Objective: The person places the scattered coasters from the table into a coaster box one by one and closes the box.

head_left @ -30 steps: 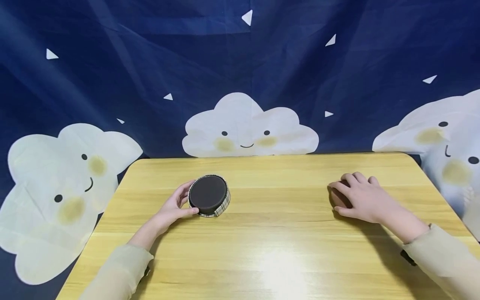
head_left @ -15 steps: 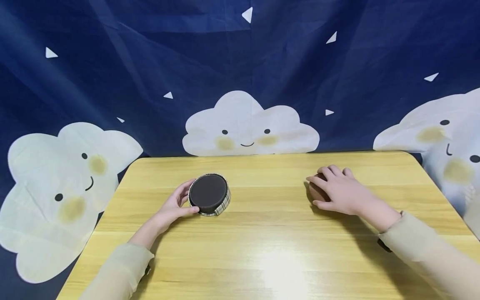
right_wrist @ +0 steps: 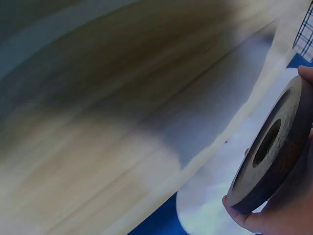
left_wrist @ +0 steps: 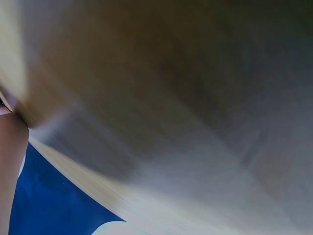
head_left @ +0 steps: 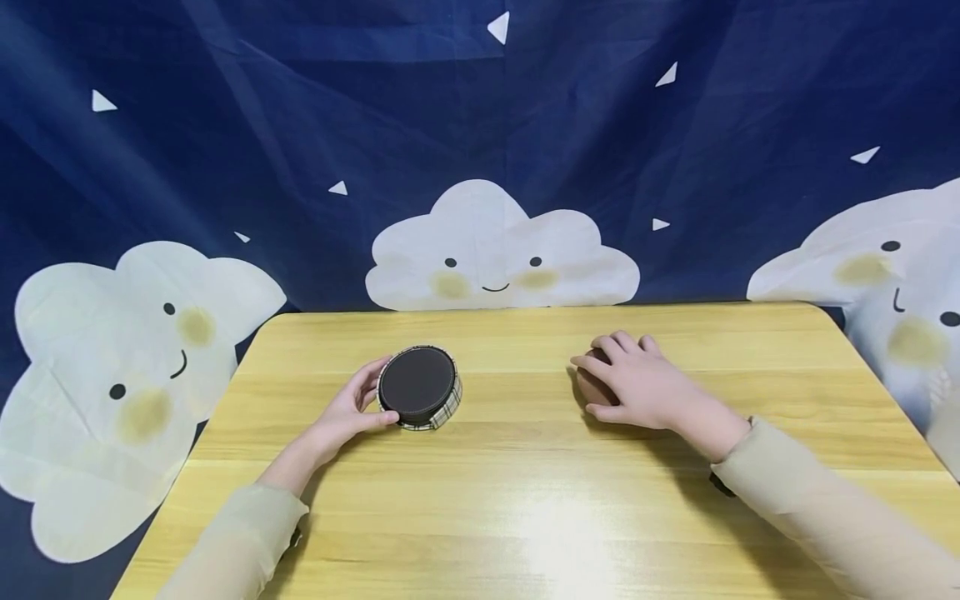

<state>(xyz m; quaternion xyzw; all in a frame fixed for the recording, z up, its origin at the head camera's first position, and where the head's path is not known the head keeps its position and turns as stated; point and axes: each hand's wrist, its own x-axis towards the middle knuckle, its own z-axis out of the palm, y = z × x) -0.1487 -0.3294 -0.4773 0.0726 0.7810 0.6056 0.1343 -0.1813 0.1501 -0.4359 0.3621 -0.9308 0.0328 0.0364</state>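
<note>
On the left half of the table, my left hand [head_left: 341,421] holds a round box [head_left: 417,385] by its left side, thumb at the front edge. The box has a flat black top and a checked cream-and-black side. My right hand [head_left: 633,385] grips a brown round disc [head_left: 595,379] from above, fingers spread over it. The right wrist view shows that disc [right_wrist: 269,147] from below, with a thick rim and a round hollow in the middle. It is off the table. In the left wrist view only part of the left hand [left_wrist: 12,161] shows.
A pale wooden table [head_left: 480,483] spans the lower view, with glare near its front. Behind it hangs a dark blue cloth [head_left: 420,108] printed with white clouds [head_left: 502,242] and small triangles. A stretch of tabletop separates the two hands.
My right hand has moved left across the table with the brown disc, nearer to the round box. The left hand has kept its hold on the box without moving.
</note>
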